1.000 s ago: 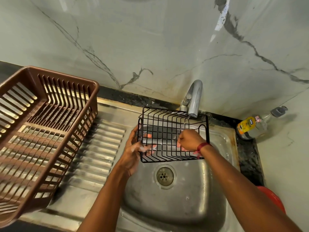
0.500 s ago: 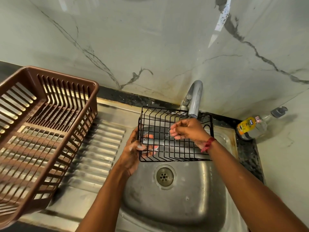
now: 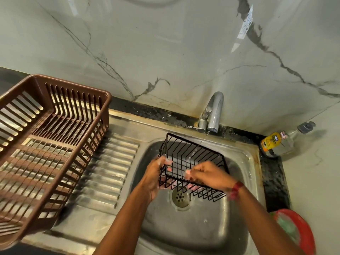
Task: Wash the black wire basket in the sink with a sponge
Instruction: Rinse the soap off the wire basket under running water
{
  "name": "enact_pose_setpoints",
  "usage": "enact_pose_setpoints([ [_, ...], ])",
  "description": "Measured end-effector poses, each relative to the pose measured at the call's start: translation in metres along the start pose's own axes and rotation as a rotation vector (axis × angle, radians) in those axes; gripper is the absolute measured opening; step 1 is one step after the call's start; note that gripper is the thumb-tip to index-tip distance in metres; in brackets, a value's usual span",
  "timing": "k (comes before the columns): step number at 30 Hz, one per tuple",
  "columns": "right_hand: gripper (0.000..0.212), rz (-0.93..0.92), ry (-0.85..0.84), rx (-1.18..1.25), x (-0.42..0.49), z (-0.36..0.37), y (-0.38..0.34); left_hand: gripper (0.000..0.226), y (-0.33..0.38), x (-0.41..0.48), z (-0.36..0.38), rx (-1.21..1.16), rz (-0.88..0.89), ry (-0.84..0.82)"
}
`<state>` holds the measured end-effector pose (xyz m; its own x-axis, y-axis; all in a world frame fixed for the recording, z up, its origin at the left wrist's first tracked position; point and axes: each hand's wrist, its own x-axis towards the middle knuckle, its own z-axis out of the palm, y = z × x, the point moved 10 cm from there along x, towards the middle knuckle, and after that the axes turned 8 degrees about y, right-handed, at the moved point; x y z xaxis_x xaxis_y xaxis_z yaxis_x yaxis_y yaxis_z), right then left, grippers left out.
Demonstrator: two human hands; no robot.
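The black wire basket (image 3: 193, 159) hangs over the steel sink (image 3: 244, 162), its open side facing me, tilted down to the right. My left hand (image 3: 156, 173) grips its left edge, thumb inside the rim. My right hand (image 3: 207, 174) is closed over the front rim wire, fingers curled; I cannot tell whether a sponge is in it. A thin stream of water from the tap (image 3: 214, 111) falls into the basket. A green sponge (image 3: 287, 229) lies in a red dish (image 3: 303, 234) at the right.
A brown plastic dish rack (image 3: 46, 144) stands on the ribbed drainboard (image 3: 110, 172) to the left. A dish soap bottle (image 3: 279, 142) lies in the back right corner against the marble wall. The drain (image 3: 181, 196) sits under the basket.
The basket has turned from upright to tilted with its open side toward me and has dropped lower in the sink. My right hand moved from the upper wires down to the front rim.
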<state>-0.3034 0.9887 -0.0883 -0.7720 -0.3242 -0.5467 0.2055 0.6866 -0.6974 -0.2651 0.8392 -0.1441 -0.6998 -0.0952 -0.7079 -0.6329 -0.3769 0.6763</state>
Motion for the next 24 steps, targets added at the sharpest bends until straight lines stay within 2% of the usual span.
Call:
enact_pose_setpoints([
  [3,0.057,-0.093,0.264,0.064,-0.013,-0.007,-0.005,0.05,-0.008,-0.001,0.001,0.055,-0.075,0.025],
  [5,0.054,-0.174,0.459,0.031,-0.015,-0.014,-0.012,0.04,-0.011,-0.007,0.005,0.077,-0.11,0.037],
  [8,0.047,-0.138,0.714,0.102,-0.006,-0.03,0.002,0.064,-0.012,-0.013,0.011,0.091,-0.149,0.024],
  [10,0.048,-0.079,0.818,0.161,0.003,-0.043,0.013,0.085,-0.008,-0.016,0.014,0.097,-0.151,-0.012],
  [13,0.048,-0.006,0.856,0.235,0.016,-0.057,0.02,0.111,0.002,-0.012,0.004,0.202,-0.117,0.044],
  [17,0.043,0.035,0.825,0.268,0.032,-0.068,0.019,0.126,0.031,-0.004,-0.007,0.642,0.093,0.234],
  [19,0.045,0.05,0.803,0.261,0.042,-0.072,0.018,0.121,0.046,-0.004,-0.003,0.775,0.186,0.284],
  [24,0.048,0.067,0.709,0.311,0.059,-0.077,0.012,0.108,0.064,0.001,0.0,0.723,0.265,0.336],
])
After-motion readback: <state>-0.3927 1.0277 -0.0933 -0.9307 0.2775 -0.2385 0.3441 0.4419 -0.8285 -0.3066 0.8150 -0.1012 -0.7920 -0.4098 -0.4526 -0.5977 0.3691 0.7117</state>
